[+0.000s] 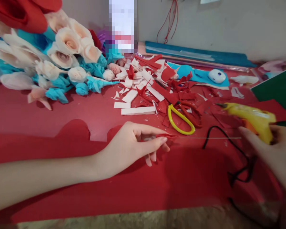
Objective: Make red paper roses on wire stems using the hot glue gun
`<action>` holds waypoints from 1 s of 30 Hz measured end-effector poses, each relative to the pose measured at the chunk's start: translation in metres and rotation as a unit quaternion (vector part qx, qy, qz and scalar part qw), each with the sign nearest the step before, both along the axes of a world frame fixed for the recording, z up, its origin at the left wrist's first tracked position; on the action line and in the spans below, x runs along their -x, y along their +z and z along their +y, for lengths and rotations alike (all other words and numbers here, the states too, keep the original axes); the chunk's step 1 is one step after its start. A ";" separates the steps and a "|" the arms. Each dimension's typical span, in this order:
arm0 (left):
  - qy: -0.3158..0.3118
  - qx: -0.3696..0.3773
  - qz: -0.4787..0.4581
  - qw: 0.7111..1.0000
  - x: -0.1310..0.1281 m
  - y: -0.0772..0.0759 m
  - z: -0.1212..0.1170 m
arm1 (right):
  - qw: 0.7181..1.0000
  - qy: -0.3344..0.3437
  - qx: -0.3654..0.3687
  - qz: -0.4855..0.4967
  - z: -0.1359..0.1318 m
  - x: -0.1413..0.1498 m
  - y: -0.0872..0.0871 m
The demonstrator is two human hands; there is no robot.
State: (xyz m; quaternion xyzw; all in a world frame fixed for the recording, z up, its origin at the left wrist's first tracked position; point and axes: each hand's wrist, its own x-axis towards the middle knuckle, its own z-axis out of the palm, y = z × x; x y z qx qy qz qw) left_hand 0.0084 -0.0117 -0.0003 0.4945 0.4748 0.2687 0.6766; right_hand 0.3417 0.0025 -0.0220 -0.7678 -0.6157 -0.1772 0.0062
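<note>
Over the red sheet in the middle, my left hand [133, 144] pinches a small twisted red paper piece [166, 135] between thumb and fingertips. From that piece a thin pale wire [209, 138] runs level to the right. My right hand [274, 156], partly cut off at the right edge, is closed around the handle of a yellow glue gun [252, 116]. The gun is slightly blurred and its dark nozzle points left. Just beyond my left fingertips lie scissors with one yellow handle [181, 121] and one red handle.
Cream and blue paper flowers [69, 44] crowd the back left. Red and white scraps [143, 82] are piled at the centre back, near a white rounded case [216, 76]. A black cord [238, 149] loops near my right hand. A green board [276, 92] leans at right.
</note>
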 end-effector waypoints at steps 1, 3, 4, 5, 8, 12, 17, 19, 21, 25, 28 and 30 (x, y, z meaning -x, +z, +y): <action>-0.003 0.005 0.001 1.000 0.000 0.000 0.000 | 0.999 -0.037 0.026 0.021 0.006 0.000 0.001; -0.006 0.012 0.000 1.000 0.000 0.000 0.000 | 0.996 -0.057 0.059 0.042 0.013 0.000 0.000; -0.009 0.014 -0.002 1.000 0.000 0.000 0.000 | 0.996 -0.046 0.066 0.045 0.014 0.001 0.000; -0.011 0.016 -0.003 1.000 0.000 0.000 0.000 | 0.996 -0.032 0.072 0.044 0.013 0.003 0.000; -0.021 0.019 -0.012 1.000 -0.001 -0.001 -0.001 | 0.998 -0.003 0.056 0.027 0.003 0.017 0.008; -0.029 0.026 -0.022 0.999 -0.001 -0.001 0.000 | 0.978 0.156 -0.128 0.052 -0.022 0.061 0.038; -0.048 0.032 -0.011 0.998 -0.001 0.001 -0.002 | 0.888 0.433 -0.040 0.147 -0.041 0.121 0.056; -0.054 0.030 -0.009 0.998 -0.002 0.001 -0.003 | 0.871 0.464 -0.006 0.161 -0.037 0.134 0.053; -0.059 0.025 -0.008 0.998 -0.002 0.000 -0.003 | 0.860 0.480 0.012 0.173 -0.031 0.142 0.047; -0.062 0.013 -0.008 0.998 -0.001 -0.003 -0.004 | 0.847 0.490 0.017 0.203 -0.024 0.147 0.041; -0.065 0.004 -0.012 0.998 0.000 -0.004 -0.004 | 0.839 0.495 0.009 0.225 -0.025 0.147 0.041; -0.069 0.003 -0.015 0.998 0.001 -0.006 -0.004 | 0.836 0.497 0.001 0.231 -0.027 0.147 0.041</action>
